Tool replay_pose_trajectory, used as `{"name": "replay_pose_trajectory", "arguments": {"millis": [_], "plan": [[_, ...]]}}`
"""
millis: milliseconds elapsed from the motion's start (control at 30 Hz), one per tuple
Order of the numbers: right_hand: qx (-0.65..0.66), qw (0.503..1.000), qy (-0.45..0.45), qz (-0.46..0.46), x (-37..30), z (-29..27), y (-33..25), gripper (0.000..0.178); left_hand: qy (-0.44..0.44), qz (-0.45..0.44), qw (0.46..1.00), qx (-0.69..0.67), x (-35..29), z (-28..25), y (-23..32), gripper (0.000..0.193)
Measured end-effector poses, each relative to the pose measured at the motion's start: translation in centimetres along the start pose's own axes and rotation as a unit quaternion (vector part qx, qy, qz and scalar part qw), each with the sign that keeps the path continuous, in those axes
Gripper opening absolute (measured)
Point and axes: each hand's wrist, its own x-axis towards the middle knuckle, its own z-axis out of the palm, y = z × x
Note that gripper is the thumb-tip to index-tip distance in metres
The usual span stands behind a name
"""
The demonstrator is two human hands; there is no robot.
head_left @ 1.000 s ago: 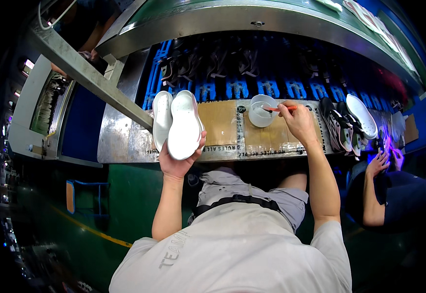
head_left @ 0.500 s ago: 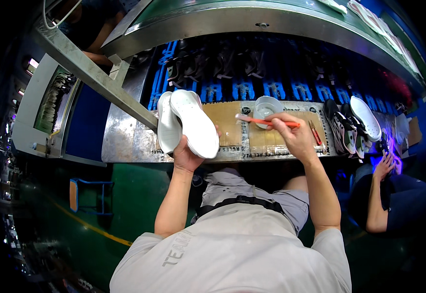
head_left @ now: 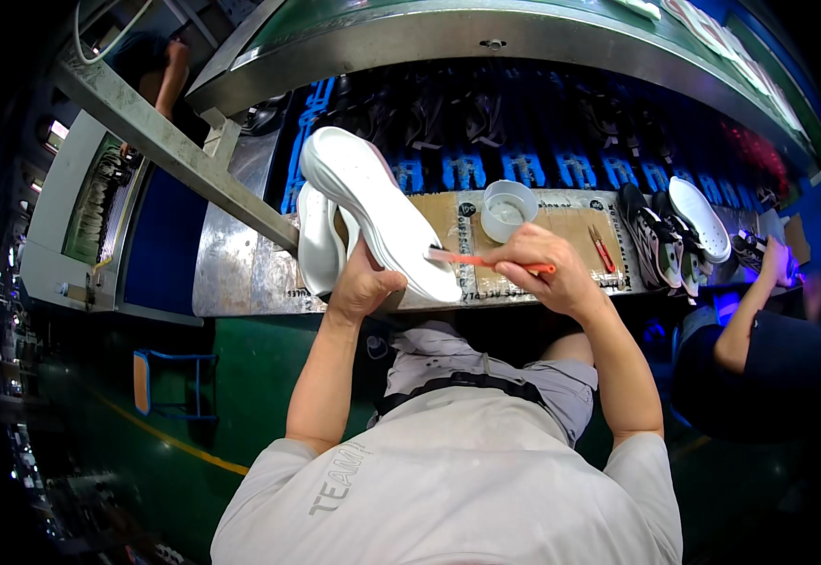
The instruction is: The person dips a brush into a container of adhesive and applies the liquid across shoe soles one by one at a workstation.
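My left hand (head_left: 363,284) is closed around a white shoe sole (head_left: 378,202), which it holds tilted above the bench. Beneath and to the left, a second white sole (head_left: 315,240) shows partly; I cannot tell whether it rests on the bench or is held too. In my right hand (head_left: 544,267) is a brush with an orange-red handle (head_left: 472,259). Its bristles touch the sole's inner face near the end closest to me. A translucent plastic cup (head_left: 508,211) with some clear liquid stands just beyond the right hand.
Small red-handled snips (head_left: 603,250) lie on cardboard (head_left: 561,240) to the right. Beyond them are dark shoe uppers (head_left: 653,235) and another white sole (head_left: 699,218). A slanted metal post (head_left: 175,141) crosses the left side. At the right, another person's arm (head_left: 748,320) reaches in.
The brush has moved from near the cup down and left onto the sole. My left hand has raised and tilted the upper sole, separating it from the one below.
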Motion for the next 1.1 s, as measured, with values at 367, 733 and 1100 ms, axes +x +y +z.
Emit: {"name": "replay_pose_trajectory", "arguments": {"millis": [367, 733, 1100], "plan": [[-0.038, 0.994, 0.096, -0.034, 0.6, 0.7, 0.2, 0.012, 0.015, 0.026, 0.998, 0.062, 0.5, 2.5, 0.6, 0.120], [0.019, 0.999, 0.041, 0.003, -2.3, -0.4, -0.2, 0.014, 0.058, 0.126, 0.971, 0.195, -0.9, 2.1, 3.8, 0.096], [0.317, 0.917, 0.094, 0.224, -4.1, 1.2, -4.4, 0.028, -0.035, 0.179, 0.967, 0.177, 0.3, 4.3, 3.0, 0.072]]}}
